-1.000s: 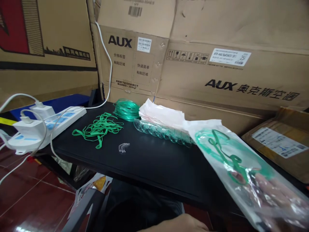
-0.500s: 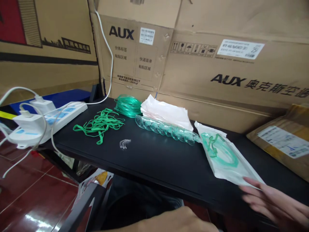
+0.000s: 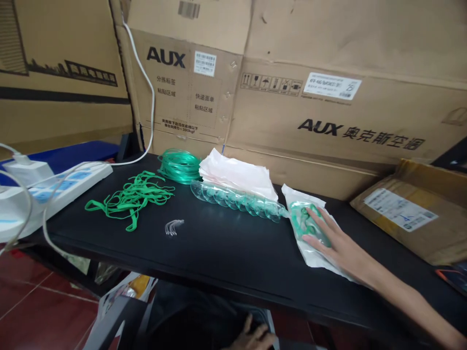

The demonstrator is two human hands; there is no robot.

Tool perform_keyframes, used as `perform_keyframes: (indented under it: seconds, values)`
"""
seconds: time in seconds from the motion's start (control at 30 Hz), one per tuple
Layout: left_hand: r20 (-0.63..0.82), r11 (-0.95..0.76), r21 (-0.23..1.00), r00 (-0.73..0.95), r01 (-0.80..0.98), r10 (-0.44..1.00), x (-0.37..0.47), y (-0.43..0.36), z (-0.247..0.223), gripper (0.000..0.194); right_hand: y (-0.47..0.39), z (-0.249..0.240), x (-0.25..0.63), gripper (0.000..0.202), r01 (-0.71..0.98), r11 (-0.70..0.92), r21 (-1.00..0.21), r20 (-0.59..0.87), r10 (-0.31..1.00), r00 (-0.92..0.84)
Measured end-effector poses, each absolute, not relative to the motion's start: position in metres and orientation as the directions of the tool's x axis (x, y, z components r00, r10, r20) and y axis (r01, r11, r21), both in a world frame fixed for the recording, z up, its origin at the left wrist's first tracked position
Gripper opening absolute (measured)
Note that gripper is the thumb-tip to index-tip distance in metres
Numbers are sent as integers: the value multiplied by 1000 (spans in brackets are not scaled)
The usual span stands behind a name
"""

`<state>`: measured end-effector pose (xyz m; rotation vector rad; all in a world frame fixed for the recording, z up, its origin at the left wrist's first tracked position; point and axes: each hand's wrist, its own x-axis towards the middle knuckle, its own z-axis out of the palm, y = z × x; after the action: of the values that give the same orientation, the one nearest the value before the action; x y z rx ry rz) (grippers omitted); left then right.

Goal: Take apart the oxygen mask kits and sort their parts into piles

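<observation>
My right hand (image 3: 330, 243) lies flat with fingers spread on a white pouch (image 3: 292, 193) whose clear front shows green tubing and a strap. Low in the picture, my left hand (image 3: 251, 336) rests near my lap, fingers a little apart, with nothing seen in it. A row of nested clear-green masks (image 3: 237, 200) reaches the pouch's left edge. Behind the masks is a stack of white pouches (image 3: 239, 170). Further left lie a coil of green tubing (image 3: 179, 166), a heap of green elastic straps (image 3: 134, 197) and several small metal strips (image 3: 173, 227).
Large cardboard boxes (image 3: 270, 126) wall off the back of the black table (image 3: 219, 253). A taped parcel (image 3: 404, 209) sits at the right. On the left are a white power strip (image 3: 73, 187) with plugs and a hanging white cable (image 3: 151, 102).
My right hand has moved from the pouch's near end onto its middle, now pressing flat. My left hand has dropped toward my lap. The view has shifted a little to the right.
</observation>
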<state>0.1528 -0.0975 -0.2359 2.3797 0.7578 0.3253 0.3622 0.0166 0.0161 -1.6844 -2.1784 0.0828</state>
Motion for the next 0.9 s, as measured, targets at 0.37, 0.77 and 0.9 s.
perform_keyframes:
  seconds: [0.37,0.77,0.9]
  values:
    - [34,-415,736,583,535,812,161,-82,-252,35,76,-3,377,82,957,271,-105,192,950,-248]
    - [127,-382,787,477,485,869,163,-78,-275,22,118,34,344,68,923,384,-37,305,884,-355]
    - [168,-428,772,498,471,851,164,-74,-276,20,81,47,327,59,879,477,-28,353,827,-437]
